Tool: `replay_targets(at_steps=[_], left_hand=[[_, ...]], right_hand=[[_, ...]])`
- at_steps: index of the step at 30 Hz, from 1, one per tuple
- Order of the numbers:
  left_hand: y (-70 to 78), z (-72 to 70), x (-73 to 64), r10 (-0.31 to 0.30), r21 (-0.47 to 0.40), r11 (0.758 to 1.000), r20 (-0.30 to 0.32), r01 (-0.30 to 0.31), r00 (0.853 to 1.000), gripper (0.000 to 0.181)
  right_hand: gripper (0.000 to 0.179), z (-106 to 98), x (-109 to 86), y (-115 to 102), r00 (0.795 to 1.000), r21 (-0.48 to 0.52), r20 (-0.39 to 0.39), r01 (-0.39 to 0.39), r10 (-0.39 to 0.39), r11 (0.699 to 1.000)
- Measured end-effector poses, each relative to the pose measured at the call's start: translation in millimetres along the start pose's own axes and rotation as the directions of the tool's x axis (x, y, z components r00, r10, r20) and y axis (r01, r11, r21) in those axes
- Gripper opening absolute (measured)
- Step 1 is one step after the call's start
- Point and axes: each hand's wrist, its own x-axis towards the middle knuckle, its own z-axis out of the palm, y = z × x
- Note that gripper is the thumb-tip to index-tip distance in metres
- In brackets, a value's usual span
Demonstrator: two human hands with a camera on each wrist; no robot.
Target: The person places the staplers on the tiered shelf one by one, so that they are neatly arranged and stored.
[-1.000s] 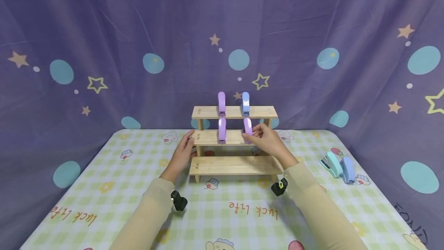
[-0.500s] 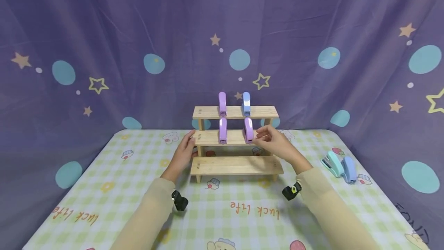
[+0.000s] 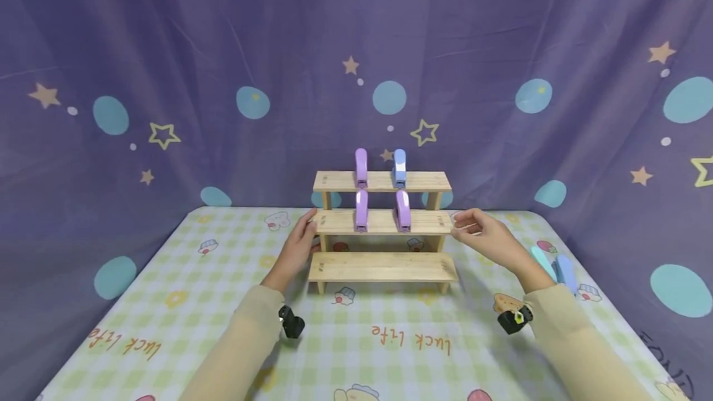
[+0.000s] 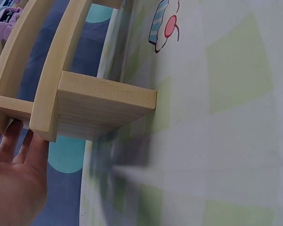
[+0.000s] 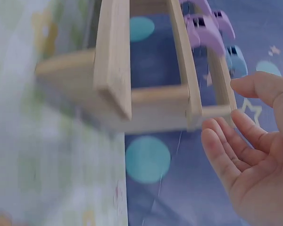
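A three-tier wooden stand faces me on the table. A purple stapler and a blue stapler stand upright on its top board. On the middle board are two more purple ones: a left purple stapler and a right purple stapler, apart from each other. My left hand touches the left end of the middle board with fairly straight fingers. Just beyond the board's right end is my right hand, holding nothing, its thumb and fingers apart.
A mint-green stapler and a second blue stapler lie side by side on the right of the table, partly behind my right forearm. Checked cloth covers the table. A purple curtain hangs close behind the stand.
My right hand has let go of the right purple stapler on the middle board and moved right, past the board's end. My left hand has stayed at the stand's left end.
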Motion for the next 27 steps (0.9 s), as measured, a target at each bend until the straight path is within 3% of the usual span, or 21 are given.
replay_targets(at_steps=[12, 19, 27], left_hand=[[1.2, -1.9, 2.5, -0.034, -0.034, 0.999, 0.023, 0.035, 0.999, 0.051], [0.5, -0.7, 0.0, 0.000, 0.000, 1.000, -0.003, 0.000, 1.000, 0.050], [32.7, 1.4, -15.4, -0.051, -0.027, 0.998, 0.027, 0.052, 0.998, 0.051]], right_hand=[[0.052, -52.7, -47.9, 41.5, 0.994, -0.139, -0.044, -0.102, 0.096, 0.985], [0.059, -72.4, -70.2, 66.3, 0.985, -0.153, -0.059, -0.169, 0.162, 0.974], [0.061, -79.5, -83.5, 90.9, 0.975, -0.210, -0.080, -0.221, 0.208, 0.952]])
